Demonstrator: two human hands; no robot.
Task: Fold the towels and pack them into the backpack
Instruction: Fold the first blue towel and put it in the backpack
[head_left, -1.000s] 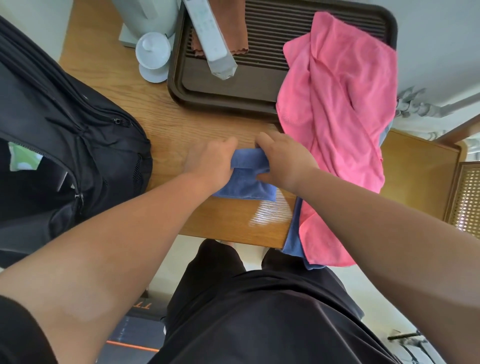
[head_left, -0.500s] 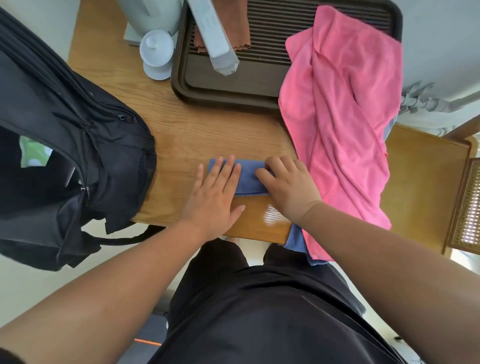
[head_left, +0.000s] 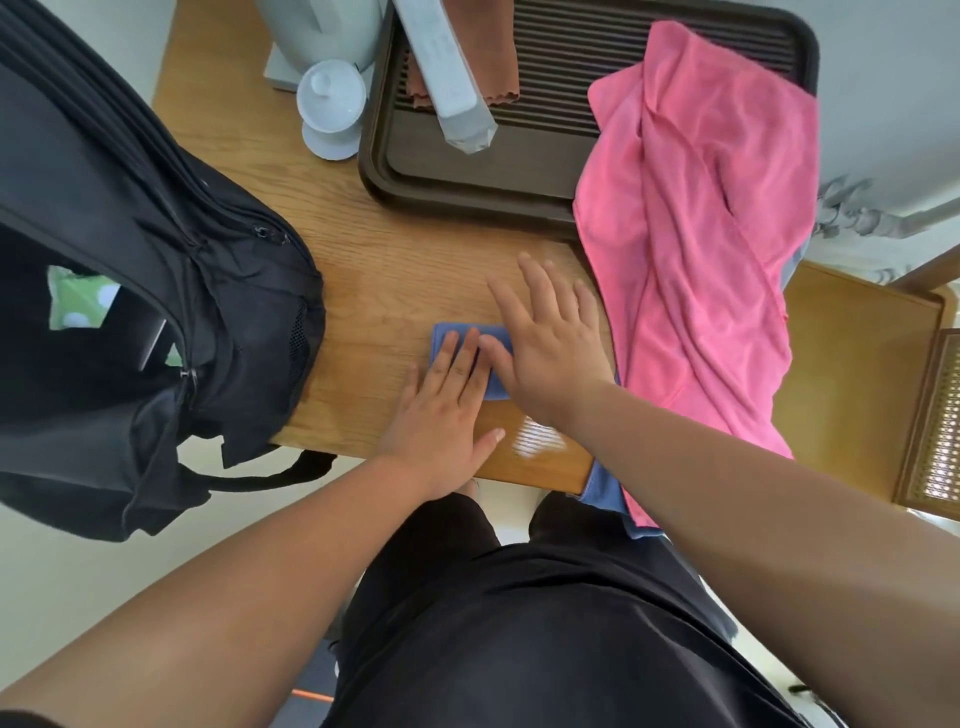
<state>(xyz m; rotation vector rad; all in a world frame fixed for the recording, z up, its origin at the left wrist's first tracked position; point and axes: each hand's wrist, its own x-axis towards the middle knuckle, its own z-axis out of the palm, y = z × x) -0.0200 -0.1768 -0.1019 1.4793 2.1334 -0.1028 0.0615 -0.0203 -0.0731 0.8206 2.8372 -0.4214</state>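
We are pressing our left hand (head_left: 441, 410) flat on the small folded blue towel (head_left: 445, 333), which is lying on the tabletop (head_left: 389, 260) near its front edge, between the backpack (head_left: 156, 249) and the pink towel (head_left: 701, 234). The left fingers (head_left: 464, 358) are lying straight and side by side on the cloth, gripping nothing. Our right hand (head_left: 550, 353) is covering the towel's right part with its fingers spread wide and straight; its thumb is lying next to the left fingers. These fingers are reaching past the towel and are blurred, so we cannot tell whether they are touching the wood.

The black backpack is sitting open on the left end of the tabletop, partly hanging over the edge, with a green-and-white item (head_left: 78, 301) showing inside. The pink towel is lying unfolded, draping from the dark tray (head_left: 467, 176) down over the tabletop's right front corner, and another blue cloth (head_left: 602, 483) is peeking out from beneath it. A pale lidded cup (head_left: 330, 104) is standing just left of the tray.
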